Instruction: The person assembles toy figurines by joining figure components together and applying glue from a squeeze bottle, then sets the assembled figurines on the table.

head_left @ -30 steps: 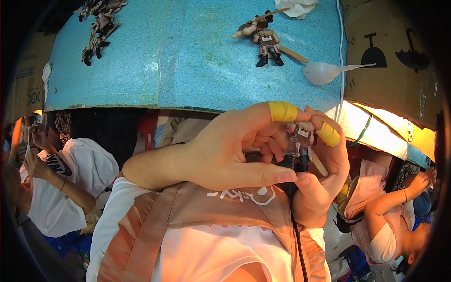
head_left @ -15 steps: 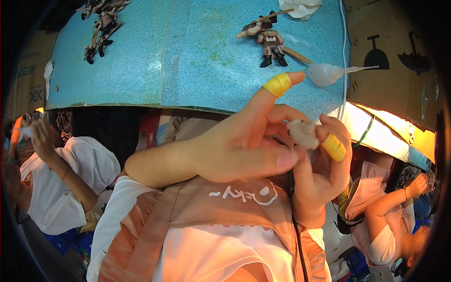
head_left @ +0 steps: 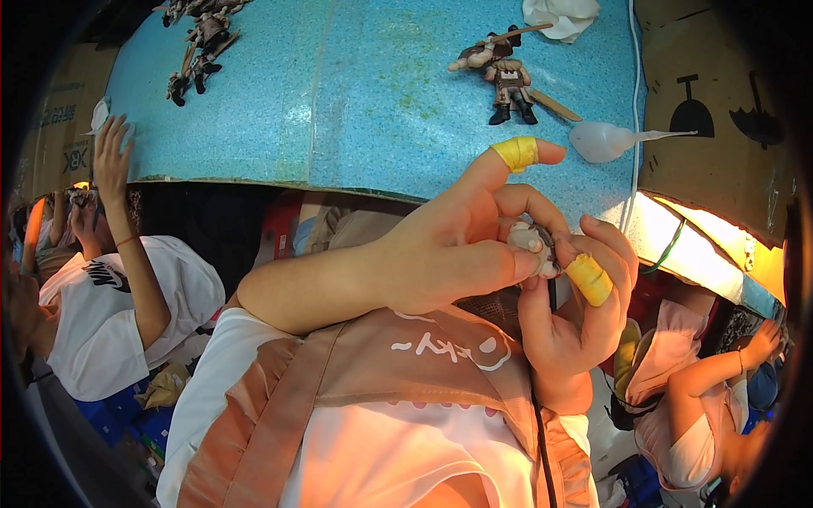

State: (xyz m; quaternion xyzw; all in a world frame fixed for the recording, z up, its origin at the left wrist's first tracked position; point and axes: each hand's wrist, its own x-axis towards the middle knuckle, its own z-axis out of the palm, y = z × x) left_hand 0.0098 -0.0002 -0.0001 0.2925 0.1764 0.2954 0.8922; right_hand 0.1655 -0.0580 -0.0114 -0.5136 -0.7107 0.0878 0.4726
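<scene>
Blue speckled tabletop (head_left: 381, 110) on far side, near edge close to the hands. Left hand (head_left: 449, 254) and right hand (head_left: 576, 334) both pinch small grey-and-brown figurine (head_left: 527, 240) off the table, fingertips clamped on it, probably for fine control. Translucent white squeeze bottle (head_left: 600, 142) far right, presumably for reach. Widest gap: between dark-and-beige figurine pile (head_left: 209, 35), left, and brown-and-beige figurine pair (head_left: 508, 78), right.
</scene>
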